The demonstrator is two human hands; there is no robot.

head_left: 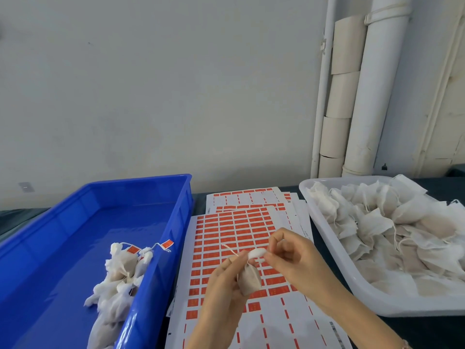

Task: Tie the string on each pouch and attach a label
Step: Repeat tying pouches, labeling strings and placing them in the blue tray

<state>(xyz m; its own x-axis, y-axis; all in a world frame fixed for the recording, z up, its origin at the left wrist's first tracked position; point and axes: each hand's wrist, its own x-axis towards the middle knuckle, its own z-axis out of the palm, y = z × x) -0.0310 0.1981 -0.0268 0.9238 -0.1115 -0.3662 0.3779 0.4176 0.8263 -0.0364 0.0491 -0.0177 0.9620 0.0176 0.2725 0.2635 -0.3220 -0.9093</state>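
Note:
A small beige pouch [249, 280] hangs above the label sheets, gathered at its white neck [256, 253]. My left hand [221, 293] grips the pouch body and neck from the left. My right hand [292, 258] pinches the white top of the pouch from the right. A thin string [230, 249] runs up and left from the neck. Sheets of red labels [234, 230] lie flat under both hands.
A blue crate [75, 222] on the left holds several tied pouches with red labels [118, 280]. A white tray [334, 268] on the right is heaped with loose pouches [392, 227]. White pipes [364, 96] run up the wall behind.

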